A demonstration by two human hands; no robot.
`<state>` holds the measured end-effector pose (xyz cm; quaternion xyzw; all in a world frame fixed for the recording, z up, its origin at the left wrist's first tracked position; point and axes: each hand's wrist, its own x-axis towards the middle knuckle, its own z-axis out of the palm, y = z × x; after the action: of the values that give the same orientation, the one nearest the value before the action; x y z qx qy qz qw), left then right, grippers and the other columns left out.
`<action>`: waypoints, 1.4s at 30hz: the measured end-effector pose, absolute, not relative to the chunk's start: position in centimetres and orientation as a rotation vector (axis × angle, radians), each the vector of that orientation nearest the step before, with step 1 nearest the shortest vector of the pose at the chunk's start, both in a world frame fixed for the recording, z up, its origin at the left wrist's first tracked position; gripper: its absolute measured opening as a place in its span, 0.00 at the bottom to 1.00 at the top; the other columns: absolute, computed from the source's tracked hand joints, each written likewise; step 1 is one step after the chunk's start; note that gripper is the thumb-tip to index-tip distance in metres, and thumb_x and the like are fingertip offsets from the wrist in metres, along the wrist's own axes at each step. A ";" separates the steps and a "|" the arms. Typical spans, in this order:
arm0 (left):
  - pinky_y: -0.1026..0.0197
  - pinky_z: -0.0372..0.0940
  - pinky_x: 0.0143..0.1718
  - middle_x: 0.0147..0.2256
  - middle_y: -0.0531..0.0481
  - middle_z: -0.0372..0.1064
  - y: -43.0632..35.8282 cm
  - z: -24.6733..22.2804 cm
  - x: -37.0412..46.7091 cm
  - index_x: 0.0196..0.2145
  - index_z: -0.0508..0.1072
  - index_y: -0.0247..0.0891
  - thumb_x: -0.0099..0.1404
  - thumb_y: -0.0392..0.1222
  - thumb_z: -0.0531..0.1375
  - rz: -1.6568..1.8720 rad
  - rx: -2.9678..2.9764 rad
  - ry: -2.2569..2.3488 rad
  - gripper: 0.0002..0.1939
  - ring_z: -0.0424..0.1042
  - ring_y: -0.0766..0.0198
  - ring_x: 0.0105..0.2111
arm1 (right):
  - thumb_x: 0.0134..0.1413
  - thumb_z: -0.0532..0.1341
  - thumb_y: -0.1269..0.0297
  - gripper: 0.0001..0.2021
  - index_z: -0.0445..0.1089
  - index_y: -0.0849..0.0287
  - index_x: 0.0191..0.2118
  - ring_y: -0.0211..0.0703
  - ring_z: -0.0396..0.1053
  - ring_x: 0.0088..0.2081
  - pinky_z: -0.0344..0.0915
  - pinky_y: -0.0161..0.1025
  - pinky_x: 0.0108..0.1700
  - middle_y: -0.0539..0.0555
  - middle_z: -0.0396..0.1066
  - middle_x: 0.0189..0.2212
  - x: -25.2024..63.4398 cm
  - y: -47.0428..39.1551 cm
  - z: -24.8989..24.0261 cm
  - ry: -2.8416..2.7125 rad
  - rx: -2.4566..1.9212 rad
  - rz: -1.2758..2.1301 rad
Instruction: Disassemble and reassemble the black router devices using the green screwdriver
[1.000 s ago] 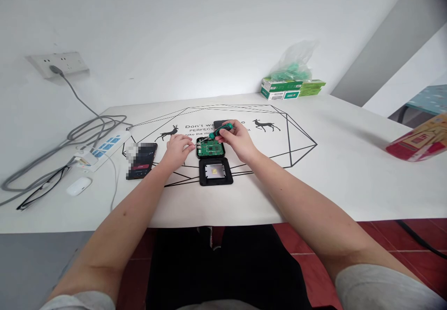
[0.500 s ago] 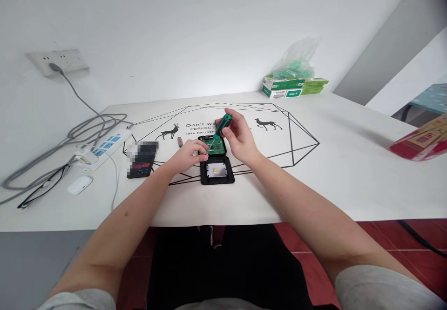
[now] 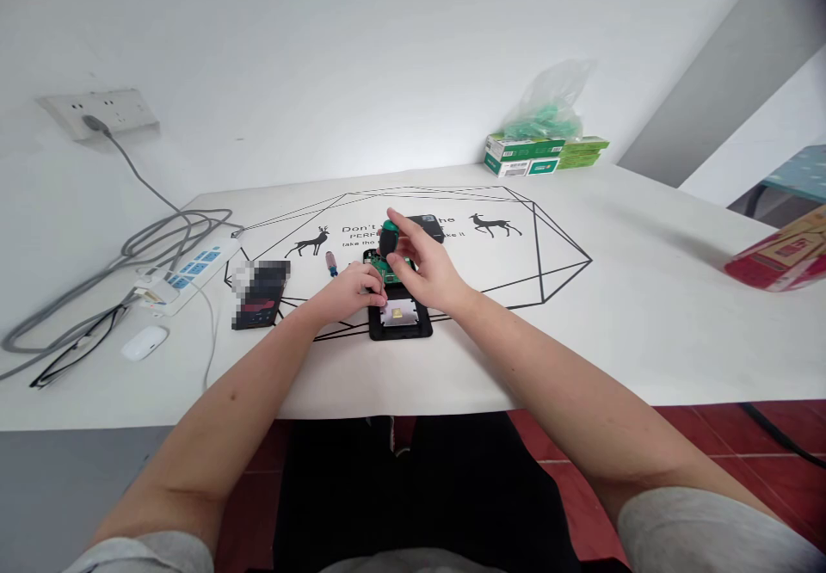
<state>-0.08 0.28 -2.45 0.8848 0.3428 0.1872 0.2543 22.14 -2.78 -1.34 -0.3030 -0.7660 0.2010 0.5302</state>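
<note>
My right hand [image 3: 426, 270] is closed around the black and green handle of a screwdriver [image 3: 389, 237], which stands nearly upright. Its thin shaft points down toward the fingertips of my left hand [image 3: 352, 289]. Those fingers are pinched together at the shaft's lower end; whether they grip the shaft or something small is hidden. Behind them lies an opened black case with a green circuit board [image 3: 400, 276], partly covered by my right hand. Toward me is a flat black cover [image 3: 419, 330] with a silver metal plate and a small yellowish square in its middle.
A small screwdriver [image 3: 331, 264] and a phone [image 3: 261, 296] lie to the left. Beyond my right hand is a dark rectangular object [image 3: 429, 227]. Farther left are a power strip [image 3: 194, 274], cables, glasses and a white case [image 3: 145, 342]. Green boxes [image 3: 524, 156] stand at the back.
The screwdriver has swung from a slant to nearly upright, and its handle has moved left with my right hand. My left fingers have shifted slightly toward me, near the cover's edge.
</note>
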 end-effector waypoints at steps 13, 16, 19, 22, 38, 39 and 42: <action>0.44 0.71 0.61 0.46 0.44 0.79 -0.3 -1.8 -0.5 0.37 0.86 0.47 0.68 0.41 0.64 0.419 2.474 0.892 0.08 0.73 0.46 0.55 | 0.74 0.53 0.62 0.28 0.55 0.44 0.76 0.51 0.71 0.48 0.81 0.52 0.47 0.59 0.74 0.52 21.7 -2.4 -1.4 -1.979 -0.653 0.285; 0.44 0.71 0.60 0.45 0.44 0.78 -0.3 -1.8 -0.5 0.37 0.86 0.47 0.66 0.40 0.64 0.443 2.497 0.896 0.08 0.73 0.46 0.54 | 0.74 0.53 0.64 0.29 0.55 0.44 0.76 0.50 0.72 0.48 0.81 0.51 0.48 0.59 0.74 0.53 21.6 -2.5 -1.4 -1.987 -0.640 0.276; 0.44 0.72 0.59 0.45 0.45 0.78 -0.4 -1.7 -0.3 0.36 0.85 0.47 0.66 0.39 0.64 0.445 2.503 0.902 0.08 0.74 0.46 0.54 | 0.74 0.53 0.65 0.28 0.56 0.44 0.76 0.50 0.72 0.49 0.80 0.51 0.48 0.58 0.74 0.52 21.6 -2.5 -1.4 -1.994 -0.631 0.262; 0.44 0.72 0.60 0.45 0.45 0.79 -0.6 -1.6 -0.2 0.36 0.84 0.46 0.66 0.39 0.63 0.452 2.511 0.903 0.08 0.74 0.46 0.55 | 0.74 0.54 0.64 0.28 0.56 0.45 0.75 0.50 0.72 0.48 0.80 0.50 0.47 0.59 0.74 0.52 21.6 -2.5 -1.4 -1.987 -0.608 0.230; 0.44 0.72 0.60 0.46 0.45 0.79 -0.7 -1.4 -0.1 0.36 0.85 0.45 0.67 0.37 0.63 0.432 2.458 0.861 0.09 0.76 0.47 0.54 | 0.74 0.54 0.64 0.29 0.55 0.44 0.76 0.50 0.75 0.47 0.81 0.53 0.49 0.59 0.76 0.57 21.6 -2.5 -1.4 -1.971 -0.637 0.248; 0.45 0.73 0.59 0.46 0.45 0.79 -0.7 -1.5 -0.1 0.36 0.85 0.45 0.67 0.36 0.63 0.430 2.456 0.854 0.09 0.76 0.48 0.53 | 0.74 0.54 0.64 0.29 0.55 0.44 0.76 0.50 0.76 0.47 0.81 0.53 0.50 0.59 0.75 0.58 21.6 -2.5 -1.4 -1.972 -0.647 0.252; 0.46 0.73 0.58 0.45 0.45 0.79 -0.7 -1.5 -0.1 0.36 0.84 0.45 0.68 0.36 0.63 0.431 2.458 0.843 0.09 0.76 0.48 0.52 | 0.74 0.53 0.64 0.28 0.55 0.44 0.76 0.51 0.77 0.49 0.81 0.54 0.52 0.59 0.74 0.62 21.6 -2.6 -1.3 -1.990 -0.656 0.255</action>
<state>-0.10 -0.67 -1.49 0.9034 0.3097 0.1583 0.2509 21.60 -2.60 -1.28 -0.2702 -0.8204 0.1049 0.4928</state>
